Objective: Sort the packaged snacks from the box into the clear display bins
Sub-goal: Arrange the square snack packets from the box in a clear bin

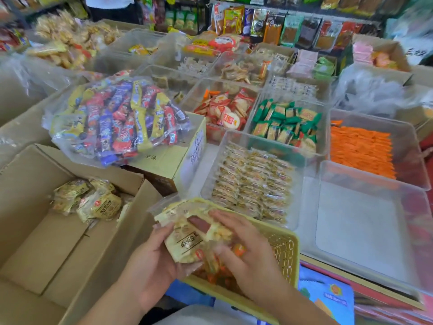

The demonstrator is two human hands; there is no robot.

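Both hands hold a bunch of pale yellow snack packets (185, 240) above a yellow mesh basket (284, 256). My left hand (152, 266) grips the bunch from below and the left. My right hand (246, 256) lies over its right side with fingers curled on the packets. A few more of the same packets (93, 202) lie in the open cardboard box (35, 242) at the left. Just beyond my hands, a clear bin (253, 184) holds rows of similar small packets. An empty clear bin (365, 228) stands to the right.
A clear bag of mixed colourful snack bars (117, 120) rests on a smaller carton (168, 160). Further bins hold red-wrapped crackers (225, 111), green packets (285, 123) and orange packets (360, 148). Shelves of hanging snack bags fill the back.
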